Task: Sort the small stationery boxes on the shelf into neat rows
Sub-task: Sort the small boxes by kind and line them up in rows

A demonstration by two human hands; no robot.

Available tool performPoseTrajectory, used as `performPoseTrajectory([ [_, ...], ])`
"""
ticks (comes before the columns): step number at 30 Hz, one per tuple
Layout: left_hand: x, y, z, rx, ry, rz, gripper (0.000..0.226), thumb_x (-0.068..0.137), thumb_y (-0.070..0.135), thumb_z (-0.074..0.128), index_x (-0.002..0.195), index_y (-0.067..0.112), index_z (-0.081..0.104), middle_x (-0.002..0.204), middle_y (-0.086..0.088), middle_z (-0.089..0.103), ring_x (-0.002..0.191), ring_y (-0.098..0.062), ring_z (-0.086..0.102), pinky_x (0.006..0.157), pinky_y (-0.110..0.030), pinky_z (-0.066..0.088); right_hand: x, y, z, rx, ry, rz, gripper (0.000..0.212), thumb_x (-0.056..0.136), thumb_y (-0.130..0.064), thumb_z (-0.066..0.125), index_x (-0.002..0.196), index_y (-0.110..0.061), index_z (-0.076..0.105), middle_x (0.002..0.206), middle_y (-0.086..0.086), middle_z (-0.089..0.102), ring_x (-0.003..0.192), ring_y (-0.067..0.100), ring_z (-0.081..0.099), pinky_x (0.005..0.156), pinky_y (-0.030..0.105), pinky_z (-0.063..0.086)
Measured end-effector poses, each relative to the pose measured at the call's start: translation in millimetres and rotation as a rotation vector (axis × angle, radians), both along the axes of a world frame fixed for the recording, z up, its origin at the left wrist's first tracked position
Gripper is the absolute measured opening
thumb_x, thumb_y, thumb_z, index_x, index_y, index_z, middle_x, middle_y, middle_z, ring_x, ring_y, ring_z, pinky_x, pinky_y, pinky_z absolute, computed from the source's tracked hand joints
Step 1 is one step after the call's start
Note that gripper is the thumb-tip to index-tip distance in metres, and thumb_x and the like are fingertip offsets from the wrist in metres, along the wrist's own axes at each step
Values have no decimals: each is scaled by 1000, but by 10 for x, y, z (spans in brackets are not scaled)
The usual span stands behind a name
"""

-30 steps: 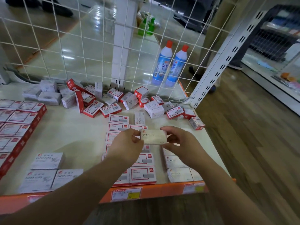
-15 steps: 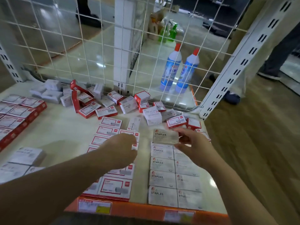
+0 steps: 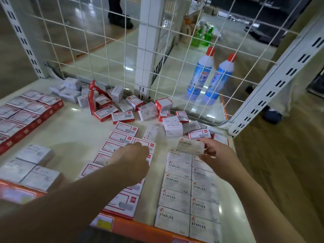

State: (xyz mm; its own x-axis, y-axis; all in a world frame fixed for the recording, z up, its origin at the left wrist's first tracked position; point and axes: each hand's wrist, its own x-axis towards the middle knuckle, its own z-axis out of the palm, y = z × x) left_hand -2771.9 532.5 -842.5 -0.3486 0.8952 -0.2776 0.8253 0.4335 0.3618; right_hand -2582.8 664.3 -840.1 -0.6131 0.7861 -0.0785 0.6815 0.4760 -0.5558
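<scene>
My right hand (image 3: 218,157) pinches a white box marked STAPLES (image 3: 190,146) and holds it tilted just above the far end of two neat rows of white staples boxes (image 3: 188,192). My left hand (image 3: 130,159) hovers with curled fingers over the rows of red-and-white boxes (image 3: 121,137); whether it holds anything is hidden. A loose heap of mixed red and white boxes (image 3: 122,106) lies along the back of the cream shelf (image 3: 73,130). One white staples box (image 3: 150,133) lies askew between the rows and the heap.
A white wire grid (image 3: 157,55) closes the shelf's back. Behind it stand two blue bottles with red caps (image 3: 210,78). Red boxes (image 3: 22,116) are lined up at the left, with white paper-clip boxes (image 3: 29,165) in front. The orange shelf lip (image 3: 143,228) runs along the near edge.
The white staples box held in both hands a second ago is now in my right hand alone, over the far end of the white rows. My left hand moved over the red-and-white rows.
</scene>
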Motion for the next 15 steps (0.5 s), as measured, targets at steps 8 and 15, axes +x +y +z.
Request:
performPoseTrajectory([
  [8,200,170,-249,122,42,-198,34,95,19,40,129,18,47,130,3,46,118,-16,44,101,-32,38,-139,169,-224,31,-82,-35,27,89,-17,56,115,-25,58,107,-9,62,96,9,53,84,26,42],
  [15,308,297,-364,133,-10,-281,39,95,14,41,133,17,43,138,4,36,123,-18,41,102,-37,39,-269,181,-321,26,-143,-28,25,91,-21,53,115,-25,57,113,-7,61,103,13,54,85,31,43],
])
